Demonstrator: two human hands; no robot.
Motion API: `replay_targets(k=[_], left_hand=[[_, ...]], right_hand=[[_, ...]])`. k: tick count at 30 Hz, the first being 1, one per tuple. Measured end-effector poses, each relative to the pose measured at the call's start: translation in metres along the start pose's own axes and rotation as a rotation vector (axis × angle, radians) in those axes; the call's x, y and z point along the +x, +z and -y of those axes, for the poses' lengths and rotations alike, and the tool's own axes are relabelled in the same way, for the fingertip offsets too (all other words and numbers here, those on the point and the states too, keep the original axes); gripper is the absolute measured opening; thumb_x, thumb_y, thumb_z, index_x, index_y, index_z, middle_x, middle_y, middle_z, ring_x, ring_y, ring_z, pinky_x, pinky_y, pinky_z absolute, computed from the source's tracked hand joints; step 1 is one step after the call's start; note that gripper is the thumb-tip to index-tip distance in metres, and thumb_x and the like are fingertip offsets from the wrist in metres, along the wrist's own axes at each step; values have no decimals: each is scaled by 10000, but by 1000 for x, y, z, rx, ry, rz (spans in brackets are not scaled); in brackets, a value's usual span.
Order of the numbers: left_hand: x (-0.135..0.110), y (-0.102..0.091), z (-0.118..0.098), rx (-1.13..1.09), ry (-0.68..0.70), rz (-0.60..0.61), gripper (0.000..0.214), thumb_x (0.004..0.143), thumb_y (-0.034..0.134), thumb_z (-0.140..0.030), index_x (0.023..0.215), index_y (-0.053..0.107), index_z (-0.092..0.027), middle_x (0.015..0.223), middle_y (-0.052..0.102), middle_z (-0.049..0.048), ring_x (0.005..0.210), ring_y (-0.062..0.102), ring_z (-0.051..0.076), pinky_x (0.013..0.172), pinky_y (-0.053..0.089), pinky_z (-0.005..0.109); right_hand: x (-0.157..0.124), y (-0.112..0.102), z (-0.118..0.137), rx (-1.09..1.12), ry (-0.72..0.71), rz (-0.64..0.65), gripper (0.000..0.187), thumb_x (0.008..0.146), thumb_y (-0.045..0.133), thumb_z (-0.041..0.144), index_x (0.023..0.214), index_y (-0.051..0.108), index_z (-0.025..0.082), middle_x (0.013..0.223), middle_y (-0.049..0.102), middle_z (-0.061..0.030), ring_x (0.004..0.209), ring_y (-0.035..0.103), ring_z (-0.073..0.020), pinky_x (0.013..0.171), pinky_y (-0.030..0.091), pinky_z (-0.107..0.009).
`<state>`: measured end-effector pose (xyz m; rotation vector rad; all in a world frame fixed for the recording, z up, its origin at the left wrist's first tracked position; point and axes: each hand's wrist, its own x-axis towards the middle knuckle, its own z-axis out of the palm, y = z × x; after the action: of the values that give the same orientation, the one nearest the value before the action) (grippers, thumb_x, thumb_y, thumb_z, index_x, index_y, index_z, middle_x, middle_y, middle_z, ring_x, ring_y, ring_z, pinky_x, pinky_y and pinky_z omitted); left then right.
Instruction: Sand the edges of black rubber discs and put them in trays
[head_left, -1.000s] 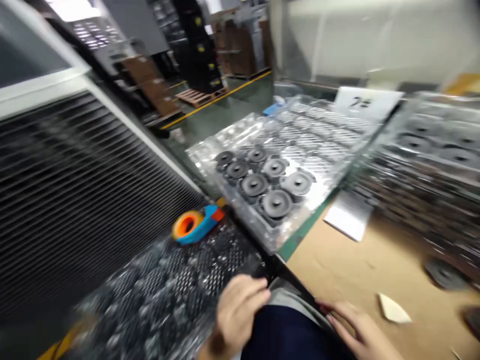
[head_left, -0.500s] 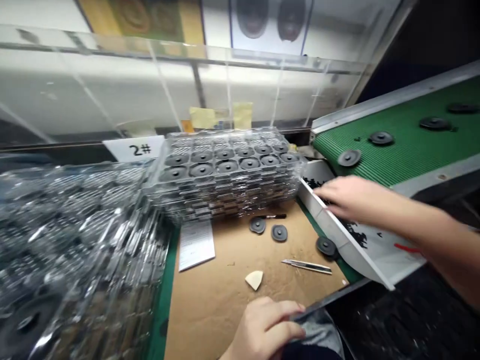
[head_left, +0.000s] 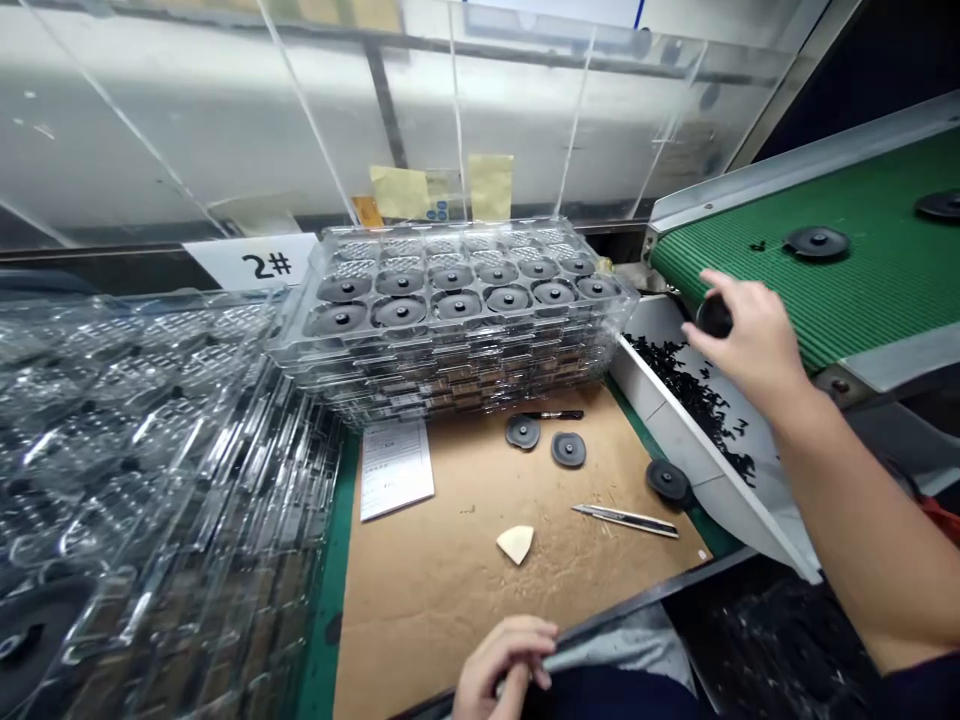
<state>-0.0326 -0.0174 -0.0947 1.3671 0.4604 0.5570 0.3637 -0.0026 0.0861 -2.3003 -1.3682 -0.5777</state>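
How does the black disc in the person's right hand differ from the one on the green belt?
The held disc is pinched in the right hand, while the belt disc rests on the green belt. The held disc is tilted, with fingers covering part of it; the belt disc lies flat, its central hub showing. Both are black and round.

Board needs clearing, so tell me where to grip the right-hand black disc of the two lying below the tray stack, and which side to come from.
Pinch the raised centre hub of the black disc from above, coming in from the near side of the cardboard. It seems to lie flat, hub up, its thin rim low against the board, and the stacked clear trays stand behind it.
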Motion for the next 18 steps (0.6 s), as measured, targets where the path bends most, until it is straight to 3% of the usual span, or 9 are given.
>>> replay_targets(k=[2, 4, 6, 9, 12, 16, 18], left_hand=[[15, 5, -12, -116, -62, -135, 237, 886, 495, -290, 1089, 617, -289, 1123, 643, 81, 841, 662, 169, 824, 528, 317], [31, 16, -21, -266, -67, -209, 417, 835, 563, -403, 1243, 486, -362, 1335, 519, 77, 1109, 581, 234, 942, 477, 392], [42, 27, -24, -371, -91, -194, 638, 747, 633, -501, 1322, 387, -376, 1448, 389, 85, 1245, 473, 281, 999, 429, 434], [43, 32, -18, -376, -226, -176, 732, 681, 714, -464, 1329, 421, -291, 1432, 412, 113, 1312, 388, 294, 1062, 357, 422], [30, 26, -14, -423, -333, -201, 675, 632, 772, -386, 1247, 524, -259, 1385, 472, 108, 1312, 384, 303, 1077, 335, 408], [13, 14, -19, -635, -400, -391, 702, 573, 786, -460, 1202, 563, -242, 1371, 478, 131, 1277, 415, 341, 1055, 355, 414], [9, 5, -22, -753, -405, -488, 720, 587, 763, -490, 1230, 526, -267, 1357, 489, 132, 1218, 479, 346, 1012, 395, 446]], right_hand=[[-48, -3, 41, 299, -152, 145, 530, 830, 564, 279, 1331, 428, 173, 1224, 534, -119, 1166, 476, -227, 1024, 354, -379], [-103, 3, 85, 548, -248, 382, 545, 834, 553, 253, 1351, 377, 260, 1297, 485, -69, 1214, 457, -200, 1038, 381, -369], [-157, 16, 123, 697, -195, 566, 615, 817, 574, 259, 1381, 328, 279, 1321, 442, -83, 1233, 448, -210, 1031, 407, -358], [-215, 36, 162, 888, 12, 576, 606, 805, 566, 219, 1366, 343, 277, 1256, 454, -91, 1182, 492, -202, 985, 456, -312], [-241, 45, 180, 921, 141, 533, 617, 818, 527, 193, 1387, 302, 268, 1242, 457, -101, 1161, 502, -204, 959, 475, -318], [-239, 43, 175, 816, -92, 636, 738, 816, 556, 269, 1446, 179, 208, 1406, 354, -126, 1330, 296, -293, 1085, 309, -499], [-231, 47, 166, 775, -162, 664, 743, 817, 577, 338, 1444, 201, 214, 1437, 323, -111, 1348, 240, -311, 1090, 279, -528]])
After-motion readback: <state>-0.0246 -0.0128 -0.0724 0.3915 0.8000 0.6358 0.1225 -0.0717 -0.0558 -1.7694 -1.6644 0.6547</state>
